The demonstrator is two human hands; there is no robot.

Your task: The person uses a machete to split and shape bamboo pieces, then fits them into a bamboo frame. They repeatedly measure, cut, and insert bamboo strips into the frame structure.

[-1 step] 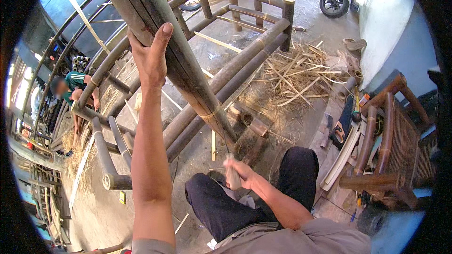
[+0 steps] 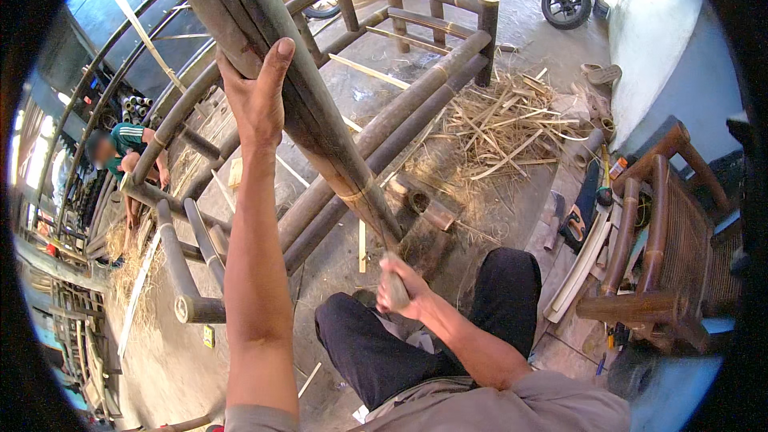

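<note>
A thick, dark bamboo pole slants from the upper left down toward my knees, with a long dark split along its upper part. My left hand is wrapped round the pole's upper part, thumb on top. Close to its lower end, between my knees, my right hand is closed round a thick, pale wooden handle of a tool. Motion blurs this hand, and the tool's working end cannot be made out. Behind the pole stands a bamboo furniture frame, its long rails passing beneath the pole.
Bamboo strips lie heaped on the floor ahead right. A handsaw rests at the right, near a bamboo chair. Short bamboo offcuts lie by the pole's end. Another person crouches at left. A motorbike stands far back.
My right hand has shifted slightly upward, and the handle in it has tilted. My left hand and the pole look unmoved.
</note>
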